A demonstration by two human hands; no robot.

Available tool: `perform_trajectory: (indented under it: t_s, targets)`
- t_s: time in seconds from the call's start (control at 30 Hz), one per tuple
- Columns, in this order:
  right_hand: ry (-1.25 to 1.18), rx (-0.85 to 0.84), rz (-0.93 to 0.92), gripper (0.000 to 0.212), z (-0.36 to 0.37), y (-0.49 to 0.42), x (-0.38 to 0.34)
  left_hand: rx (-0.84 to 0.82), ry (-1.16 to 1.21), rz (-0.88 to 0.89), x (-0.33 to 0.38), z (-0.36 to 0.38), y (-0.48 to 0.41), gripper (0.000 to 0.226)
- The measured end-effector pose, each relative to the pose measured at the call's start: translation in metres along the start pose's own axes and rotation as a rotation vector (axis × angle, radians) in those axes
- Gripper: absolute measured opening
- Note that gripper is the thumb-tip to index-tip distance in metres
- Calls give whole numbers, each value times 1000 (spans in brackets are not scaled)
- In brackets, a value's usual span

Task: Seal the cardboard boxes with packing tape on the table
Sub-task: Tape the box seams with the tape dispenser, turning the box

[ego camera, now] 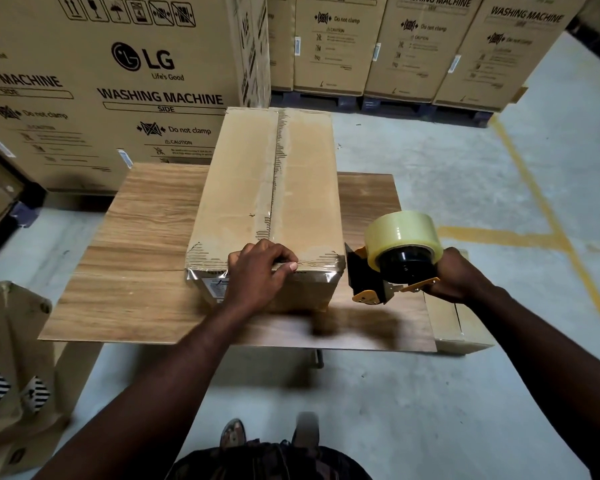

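One oblong cardboard box [253, 188], left hand [257, 277] seemingly gripping, right hand [459, 277] holding dispenser [394, 263]

A wood-grain table [142, 271] spreads beneath and to the left of the grip, standing on a grey concrete floor [430, 161] where yellow painted lines [499, 236] run just beyond the grip and off to its right. Far ahead of the grip, washing-machine cartons [413, 46] stand in a row on dark pallets [395, 105]. A larger LG carton [136, 81] rises ahead to the grip's left.
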State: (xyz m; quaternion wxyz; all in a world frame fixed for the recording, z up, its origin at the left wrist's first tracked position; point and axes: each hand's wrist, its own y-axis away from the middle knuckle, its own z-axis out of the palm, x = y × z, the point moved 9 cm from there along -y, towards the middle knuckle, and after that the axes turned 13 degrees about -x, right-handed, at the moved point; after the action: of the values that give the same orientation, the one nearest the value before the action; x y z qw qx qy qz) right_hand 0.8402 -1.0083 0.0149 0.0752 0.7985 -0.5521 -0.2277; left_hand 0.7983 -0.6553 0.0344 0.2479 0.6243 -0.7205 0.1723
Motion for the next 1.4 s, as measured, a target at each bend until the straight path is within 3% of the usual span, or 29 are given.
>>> perform_trajectory:
  t_s: [0.2, 0.27, 0.33, 0.47, 0.57, 0.7, 0.8, 0.93, 1.0, 1.03, 1.1, 1.17, 1.2, 1.3, 1.4]
  targets:
    - [86, -143, 61, 23, 18, -8, -13, 1, -44, -9, 0, 1, -2, 5]
    - [184, -237, 126, 13, 38, -9, -7, 1, -49, -9, -1, 1, -2, 5]
    - [213, -310, 184, 26, 66, -11, 2, 2, -48, -8, -1, 1, -3, 5]
    - [37, -329, 265, 31, 106, -11, 16, -10, -46, -12, -2, 2, -3, 5]
    - [-368, -240, 333, 23, 115, 0, 19, -25, -42, -24, -2, 2, -4, 4]
    - [-965, -67, 553, 33, 148, 9, 44, -28, -50, -34, -1, 2, -3, 4]
    - [-1535, -118, 565, 19, 194, -4, 40, -34, -55, -43, -2, 3, -4, 4]
    - [-1909, -261, 464, 27, 219, -28, 7, -43, -56, -49, -2, 3, -4, 4]
    - [-1849, -264, 509, 38, 219, -32, 8, -43, -53, -45, -2, 3, -4, 3]
    - [-1675, -339, 527, 51, 217, -31, 10, -42, -53, -43, -1, 3, -4, 3]
    - [-1155, -654, 496, 70, 206, -19, -4, -43, -56, -38, -1, 3, -4, 4]
    - [-861, -773, 396, 71, 185, -15, -16, -38, -64, -35, 0, 3, -4, 5]
    - [-878, -685, 320, 71, 168, -21, -26, -34, -66, -32, 0, 3, -4, 7]
    - [-1320, -156, 72, 72, 120, -38, -55, -21, -76, -16, 1, 3, -3, 11]
    - [-1566, 114, -36, 76, 114, -45, -104, -21, -85, -14, 0, 4, -3, 11]
